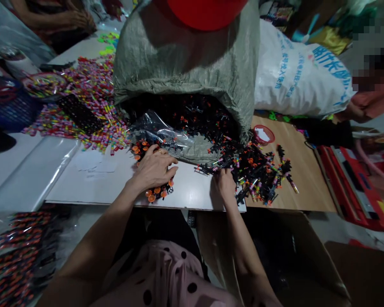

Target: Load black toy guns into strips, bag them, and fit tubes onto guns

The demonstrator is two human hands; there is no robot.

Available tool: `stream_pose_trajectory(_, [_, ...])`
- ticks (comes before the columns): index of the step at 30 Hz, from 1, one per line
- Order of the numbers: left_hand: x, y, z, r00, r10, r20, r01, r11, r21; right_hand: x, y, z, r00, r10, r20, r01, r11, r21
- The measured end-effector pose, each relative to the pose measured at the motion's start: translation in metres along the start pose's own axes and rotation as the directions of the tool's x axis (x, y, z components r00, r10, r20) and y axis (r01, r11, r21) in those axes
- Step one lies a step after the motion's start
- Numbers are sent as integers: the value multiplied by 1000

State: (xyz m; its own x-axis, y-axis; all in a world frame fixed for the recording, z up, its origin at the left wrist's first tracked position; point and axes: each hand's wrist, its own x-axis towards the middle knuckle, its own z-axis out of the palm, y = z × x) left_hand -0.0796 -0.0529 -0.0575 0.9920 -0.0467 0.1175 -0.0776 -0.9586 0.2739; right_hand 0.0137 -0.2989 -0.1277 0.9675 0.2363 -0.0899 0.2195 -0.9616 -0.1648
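Black plastic pieces (265, 187) lie heaped to the right of your right hand (225, 185) in the head view, and its fingertips meet the heap's near edge. Those fingers are curled, but I cannot tell whether they pinch a piece. Your left hand (155, 168) bends over a smaller cluster of orange-cupped pieces (151, 198), some past its fingers, others on the near side of its palm; whether it grasps one is hidden too. White tabletop (195, 192) shows between your hands, and the grey sack (185, 68) gapes beyond both, dark pieces in its mouth.

To handle these well, I'd lift from the loose fringe by your right fingertips rather than tug at the middle, since such shapes probably snag. A light left palm should avoid pushing cups over the table edge just below it. Mind the clear film (156, 125) beyond your left fingers; it could drag pieces along.
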Motion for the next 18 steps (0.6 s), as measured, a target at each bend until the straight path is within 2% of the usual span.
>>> stream_pose_trajectory(2, [0,1,-1,1000,-14,13,14,1000,2,6,3,3,999,-20,-36,21,999,28])
stream_pose_trajectory(4, [0,2,-2,999,-23,26,23,1000,-2,0,-9,13,991,-127,-38,133,963,235])
stream_pose_trajectory(5, [-1,2,-2,999,-25,29,26,1000,-6,-7,-18,20,982,-185,-44,187,902,388])
stream_pose_trajectory(7, [0,2,-3,999,-34,24,34,999,-12,-27,-41,38,961,-270,-56,239,714,658])
stream_pose_trajectory(9, [0,1,-2,999,-42,12,42,999,-9,-47,-61,56,950,-307,-55,226,557,799])
stream_pose_trajectory(11, [0,1,-1,999,-41,5,41,999,-6,-61,-75,72,955,-295,-37,188,501,845])
stream_pose_trajectory(14, [-1,1,0,1000,-17,11,17,1000,-21,-68,-83,86,968,-246,-45,173,527,832])
stream_pose_trajectory(16, [-1,0,1,1000,-14,2,14,999,-38,-67,-85,89,964,-259,-61,219,641,736])
stream_pose_trajectory(18, [-1,-1,2,1000,-24,-15,23,998,-50,-66,-86,88,947,-318,-47,287,771,569])
